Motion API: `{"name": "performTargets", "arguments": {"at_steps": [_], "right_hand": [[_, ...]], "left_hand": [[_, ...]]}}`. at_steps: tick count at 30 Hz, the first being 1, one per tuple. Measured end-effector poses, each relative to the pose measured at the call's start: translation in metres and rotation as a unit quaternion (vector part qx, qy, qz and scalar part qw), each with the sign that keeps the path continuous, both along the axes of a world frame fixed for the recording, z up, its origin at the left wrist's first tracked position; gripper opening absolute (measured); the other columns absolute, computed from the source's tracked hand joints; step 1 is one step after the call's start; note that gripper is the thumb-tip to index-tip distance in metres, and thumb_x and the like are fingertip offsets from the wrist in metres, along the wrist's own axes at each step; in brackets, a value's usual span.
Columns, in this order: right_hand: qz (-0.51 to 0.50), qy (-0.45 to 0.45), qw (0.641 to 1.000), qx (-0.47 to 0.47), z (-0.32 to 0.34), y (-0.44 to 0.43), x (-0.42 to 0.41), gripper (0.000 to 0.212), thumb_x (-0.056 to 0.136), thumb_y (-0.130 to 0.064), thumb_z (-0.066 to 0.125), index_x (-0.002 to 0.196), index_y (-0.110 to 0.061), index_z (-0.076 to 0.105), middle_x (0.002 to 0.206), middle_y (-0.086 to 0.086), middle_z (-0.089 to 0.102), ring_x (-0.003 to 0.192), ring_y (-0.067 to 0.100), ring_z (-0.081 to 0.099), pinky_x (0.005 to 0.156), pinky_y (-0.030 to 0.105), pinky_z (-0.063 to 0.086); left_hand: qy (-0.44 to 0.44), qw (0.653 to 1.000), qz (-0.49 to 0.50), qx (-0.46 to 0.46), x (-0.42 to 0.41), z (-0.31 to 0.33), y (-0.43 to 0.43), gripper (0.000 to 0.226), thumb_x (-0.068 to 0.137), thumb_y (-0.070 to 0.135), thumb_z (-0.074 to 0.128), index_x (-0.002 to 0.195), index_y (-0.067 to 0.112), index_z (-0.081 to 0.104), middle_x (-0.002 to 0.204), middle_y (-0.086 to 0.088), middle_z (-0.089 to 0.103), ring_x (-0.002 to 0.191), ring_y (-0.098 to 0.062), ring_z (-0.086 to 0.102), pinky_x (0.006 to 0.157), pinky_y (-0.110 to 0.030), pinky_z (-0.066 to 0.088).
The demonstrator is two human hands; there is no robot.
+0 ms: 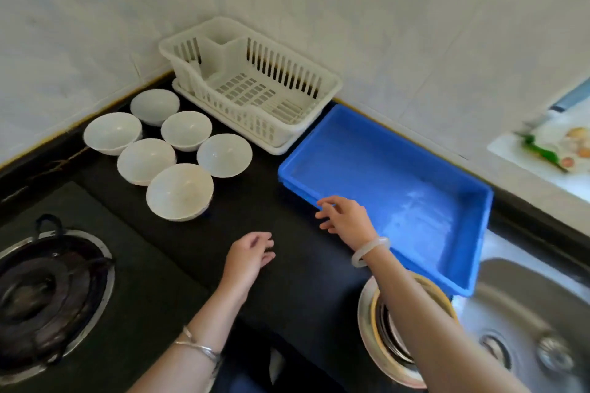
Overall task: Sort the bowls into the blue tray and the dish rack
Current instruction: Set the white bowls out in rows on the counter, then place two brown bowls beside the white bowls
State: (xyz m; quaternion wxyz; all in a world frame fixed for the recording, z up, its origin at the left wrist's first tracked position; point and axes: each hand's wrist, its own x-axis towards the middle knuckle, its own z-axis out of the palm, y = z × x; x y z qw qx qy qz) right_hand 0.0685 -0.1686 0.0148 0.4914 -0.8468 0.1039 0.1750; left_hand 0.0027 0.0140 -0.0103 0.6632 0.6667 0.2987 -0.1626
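Note:
Several white bowls stand upright in a cluster on the black counter, the nearest one (179,191) largest in view and another (224,155) closest to the rack. A cream plastic dish rack (255,112) sits in the back corner with nothing in it. To its right lies the blue tray (459,198), also holding nothing. My right hand (346,217) hovers at the tray's near left edge, fingers spread and relaxed, holding nothing. My left hand (250,254) hangs over the bare counter, fingers loosely curled, holding nothing.
A gas burner (48,293) is set in the counter at the left. A second burner (396,338) lies under my right forearm. The steel sink (526,313) is at the right. A food packet (558,147) rests on a white ledge at the far right.

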Motion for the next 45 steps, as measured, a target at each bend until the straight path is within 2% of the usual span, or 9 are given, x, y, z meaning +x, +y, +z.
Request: {"name": "performTargets", "arguments": {"at_steps": [5, 10, 14, 17, 24, 31, 36, 42, 45], "right_hand": [[-0.096, -0.045, 0.987, -0.117, 0.013, -0.088, -0.075, 0.016, 0.091, -0.018, 0.053, 0.095, -0.021, 0.068, 0.073, -0.005, 0.067, 0.067, 0.016, 0.062, 0.062, 0.023, 0.042], [-0.116, -0.061, 0.943, -0.306, 0.018, -0.15, -0.138, 0.018, 0.088, -0.022, 0.058, 0.103, -0.019, 0.068, 0.1, 0.004, 0.068, 0.096, 0.025, 0.062, 0.074, 0.028, 0.041], [-0.095, -0.021, 0.931, -0.353, 0.008, -0.168, -0.169, 0.02, 0.085, -0.03, 0.062, 0.101, -0.018, 0.064, 0.103, 0.005, 0.062, 0.096, 0.027, 0.059, 0.071, 0.032, 0.042], [-0.095, -0.03, 0.929, -0.357, 0.001, -0.17, -0.178, 0.017, 0.084, -0.028, 0.064, 0.095, -0.015, 0.063, 0.097, 0.005, 0.065, 0.09, 0.027, 0.061, 0.064, 0.029, 0.034], [-0.117, -0.02, 0.925, -0.36, 0.0, -0.167, -0.176, 0.022, 0.083, -0.034, 0.065, 0.075, -0.021, 0.049, 0.081, 0.003, 0.066, 0.072, 0.021, 0.055, 0.06, 0.027, 0.035], [-0.088, -0.006, 0.923, -0.375, 0.001, -0.17, -0.176, 0.015, 0.091, -0.027, 0.054, 0.082, -0.015, 0.051, 0.091, 0.009, 0.068, 0.085, 0.027, 0.06, 0.065, 0.029, 0.038], [-0.063, -0.005, 0.92, -0.386, 0.005, -0.168, -0.176, 0.012, 0.095, -0.025, 0.048, 0.086, -0.016, 0.044, 0.096, 0.011, 0.067, 0.087, 0.029, 0.061, 0.064, 0.028, 0.036], [-0.046, -0.019, 0.919, -0.39, 0.011, -0.167, -0.173, 0.016, 0.095, -0.026, 0.046, 0.084, -0.017, 0.039, 0.093, 0.008, 0.065, 0.072, 0.021, 0.052, 0.062, 0.026, 0.035], [-0.059, -0.006, 0.94, -0.336, 0.015, -0.173, -0.171, 0.016, 0.094, -0.025, 0.049, 0.082, -0.016, 0.043, 0.087, 0.007, 0.063, 0.071, 0.018, 0.046, 0.064, 0.025, 0.034]], "left_hand": [[-0.07, 0.971, -0.205, 0.099, -0.019, 0.009, -0.074, 0.016, 0.093, 0.024, 0.049, 0.101, 0.023, 0.064, 0.098, 0.004, 0.065, 0.084, -0.007, 0.065, 0.083, -0.028, 0.055], [-0.171, 0.905, -0.34, 0.193, -0.041, 0.02, -0.14, 0.016, 0.09, 0.028, 0.054, 0.101, 0.024, 0.066, 0.089, 0.013, 0.063, 0.084, -0.003, 0.061, 0.071, -0.016, 0.047], [-0.206, 0.854, -0.398, 0.266, -0.052, 0.023, -0.173, 0.021, 0.087, 0.026, 0.058, 0.104, 0.016, 0.066, 0.1, 0.0, 0.066, 0.092, -0.017, 0.062, 0.083, -0.035, 0.051], [-0.217, 0.832, -0.417, 0.294, -0.054, 0.021, -0.183, 0.019, 0.087, 0.021, 0.058, 0.104, 0.017, 0.065, 0.101, -0.004, 0.062, 0.091, -0.021, 0.061, 0.082, -0.037, 0.051], [-0.223, 0.83, -0.411, 0.304, -0.052, 0.014, -0.185, 0.021, 0.087, 0.013, 0.055, 0.105, 0.018, 0.066, 0.102, -0.003, 0.06, 0.089, -0.02, 0.061, 0.08, -0.037, 0.053], [-0.209, 0.838, -0.409, 0.294, -0.05, 0.008, -0.183, 0.022, 0.088, 0.014, 0.055, 0.106, 0.02, 0.066, 0.104, -0.001, 0.058, 0.089, -0.016, 0.059, 0.08, -0.032, 0.052], [-0.2, 0.852, -0.402, 0.269, -0.047, 0.004, -0.183, 0.021, 0.088, 0.014, 0.056, 0.106, 0.021, 0.065, 0.105, 0.003, 0.056, 0.086, -0.009, 0.056, 0.071, -0.02, 0.043], [-0.187, 0.862, -0.395, 0.257, -0.044, -0.002, -0.182, 0.018, 0.088, 0.016, 0.058, 0.104, 0.021, 0.065, 0.102, 0.008, 0.053, 0.081, -0.002, 0.053, 0.063, -0.01, 0.038], [-0.191, 0.866, -0.396, 0.238, -0.043, -0.002, -0.18, 0.017, 0.09, 0.019, 0.055, 0.104, 0.021, 0.065, 0.103, 0.005, 0.057, 0.084, -0.004, 0.056, 0.07, -0.018, 0.048]]}}
